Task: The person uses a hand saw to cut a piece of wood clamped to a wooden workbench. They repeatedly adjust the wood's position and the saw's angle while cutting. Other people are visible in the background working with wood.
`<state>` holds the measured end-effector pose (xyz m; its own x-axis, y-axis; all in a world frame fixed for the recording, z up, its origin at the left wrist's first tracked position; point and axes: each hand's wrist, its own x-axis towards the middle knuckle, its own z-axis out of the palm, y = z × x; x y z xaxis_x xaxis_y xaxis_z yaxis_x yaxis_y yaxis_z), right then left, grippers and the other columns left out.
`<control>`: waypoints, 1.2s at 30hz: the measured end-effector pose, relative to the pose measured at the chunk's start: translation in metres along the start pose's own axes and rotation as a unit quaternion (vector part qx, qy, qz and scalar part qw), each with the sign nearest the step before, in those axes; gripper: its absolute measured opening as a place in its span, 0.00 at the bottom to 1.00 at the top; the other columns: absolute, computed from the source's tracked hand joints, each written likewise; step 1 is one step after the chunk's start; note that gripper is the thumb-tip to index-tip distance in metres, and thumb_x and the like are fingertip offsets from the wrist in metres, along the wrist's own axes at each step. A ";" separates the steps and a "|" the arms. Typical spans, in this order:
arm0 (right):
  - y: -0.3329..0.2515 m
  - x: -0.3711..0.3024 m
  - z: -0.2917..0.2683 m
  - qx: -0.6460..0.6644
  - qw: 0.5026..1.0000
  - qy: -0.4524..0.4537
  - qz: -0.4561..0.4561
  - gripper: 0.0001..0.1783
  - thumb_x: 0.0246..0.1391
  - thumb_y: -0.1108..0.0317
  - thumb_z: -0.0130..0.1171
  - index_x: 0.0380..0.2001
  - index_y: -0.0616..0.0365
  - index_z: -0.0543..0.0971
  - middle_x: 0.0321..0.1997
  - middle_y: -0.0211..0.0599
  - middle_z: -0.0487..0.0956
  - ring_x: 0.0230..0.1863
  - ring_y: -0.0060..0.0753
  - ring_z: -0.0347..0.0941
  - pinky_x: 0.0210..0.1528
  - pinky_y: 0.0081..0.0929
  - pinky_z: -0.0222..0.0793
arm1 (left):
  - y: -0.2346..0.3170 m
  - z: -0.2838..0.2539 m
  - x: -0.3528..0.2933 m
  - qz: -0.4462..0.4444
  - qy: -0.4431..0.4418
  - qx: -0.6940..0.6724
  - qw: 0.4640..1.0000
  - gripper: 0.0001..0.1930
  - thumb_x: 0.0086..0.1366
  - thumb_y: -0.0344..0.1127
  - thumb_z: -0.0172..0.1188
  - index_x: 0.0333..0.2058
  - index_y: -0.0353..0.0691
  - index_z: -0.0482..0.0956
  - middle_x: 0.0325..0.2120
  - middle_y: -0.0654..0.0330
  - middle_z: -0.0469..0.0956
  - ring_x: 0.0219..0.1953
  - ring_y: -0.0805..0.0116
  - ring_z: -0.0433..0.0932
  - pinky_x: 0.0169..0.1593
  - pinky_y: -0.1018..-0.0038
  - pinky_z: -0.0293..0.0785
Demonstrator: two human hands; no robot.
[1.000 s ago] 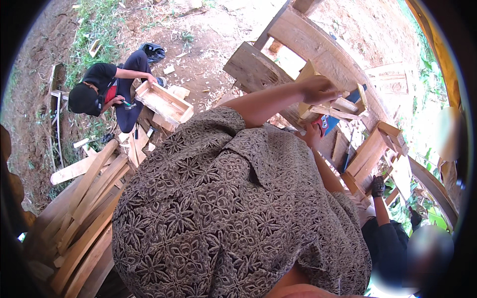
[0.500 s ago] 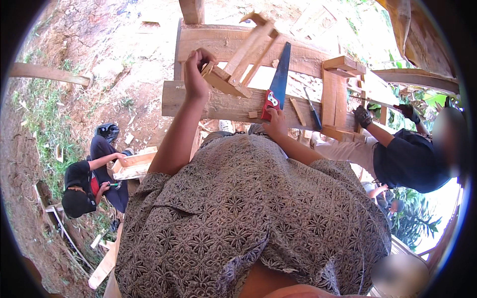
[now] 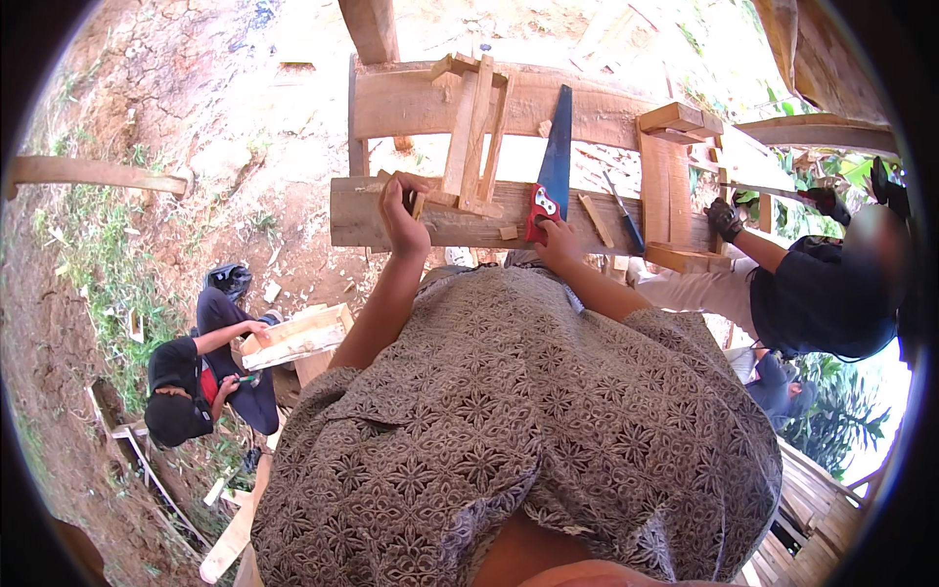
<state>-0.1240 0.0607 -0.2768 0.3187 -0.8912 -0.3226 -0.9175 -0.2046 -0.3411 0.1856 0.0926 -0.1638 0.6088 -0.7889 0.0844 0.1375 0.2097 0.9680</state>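
My left hand (image 3: 404, 217) is closed round the near end of a wooden frame (image 3: 478, 132), which has parallel bars joined by end pieces. The frame rests across the two planks of a bench, its far end on the far plank. My right hand (image 3: 559, 247) grips the red handle of a handsaw (image 3: 555, 157). The saw's dark blue blade points away from me, lying over the gap between the near plank (image 3: 357, 210) and the far plank (image 3: 411, 103). A small wood block (image 3: 509, 233) lies just left of the saw handle.
Right of the saw are a wood strip (image 3: 596, 221) and a dark-handled narrow tool (image 3: 626, 217). A gloved co-worker (image 3: 822, 284) works beyond a wooden crosspiece (image 3: 667, 186). Lower left, another person (image 3: 186, 382) crouches with a wooden box (image 3: 298, 338). A post (image 3: 370, 29) stands at the far side.
The tilted wooden frame in my left hand has come down and straightened over the planks. My right hand stays at the saw handle. The view has shifted slightly.
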 end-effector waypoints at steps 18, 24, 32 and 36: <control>-0.045 0.137 -0.080 0.217 0.943 0.252 -0.019 0.24 0.62 0.55 0.61 0.55 0.60 0.78 0.50 0.50 0.81 0.54 0.50 0.76 0.56 0.42 0.72 | -0.014 0.005 0.000 -0.090 -0.034 -0.038 0.995 0.30 0.77 0.56 0.33 0.26 0.40 0.71 0.22 0.65 0.69 0.28 0.76 0.65 0.37 0.75 0.60; -0.146 0.202 -0.152 0.333 0.912 -0.009 0.241 0.72 0.44 0.36 0.75 0.79 0.47 0.39 0.76 0.60 0.55 0.67 0.60 0.67 0.55 0.56 0.77 | -0.014 0.006 0.000 -0.048 -0.007 -0.042 0.998 0.28 0.78 0.51 0.33 0.25 0.39 0.72 0.23 0.63 0.71 0.28 0.73 0.67 0.36 0.73 0.62; -0.116 0.242 -0.151 0.336 0.932 0.106 0.088 0.72 0.42 0.41 0.73 0.78 0.51 0.38 0.69 0.60 0.68 0.65 0.57 0.72 0.63 0.43 0.73 | -0.019 0.024 0.021 -0.005 -0.047 -0.075 0.996 0.29 0.78 0.51 0.32 0.26 0.38 0.72 0.20 0.62 0.70 0.24 0.73 0.67 0.32 0.74 0.62; -0.113 0.264 -0.180 0.192 0.967 0.081 0.147 0.72 0.44 0.39 0.73 0.79 0.51 0.38 0.67 0.62 0.69 0.66 0.55 0.71 0.67 0.42 0.68 | -0.033 0.057 0.045 -0.095 -0.008 -0.157 0.983 0.32 0.78 0.57 0.31 0.25 0.40 0.71 0.19 0.61 0.71 0.24 0.70 0.70 0.34 0.72 0.67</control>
<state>0.0206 -0.2240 -0.1645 -0.0117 -0.9461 -0.3235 -0.7969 0.2043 -0.5685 0.1636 0.0173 -0.1780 0.5364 -0.8398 -0.0837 0.4831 0.2242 0.8464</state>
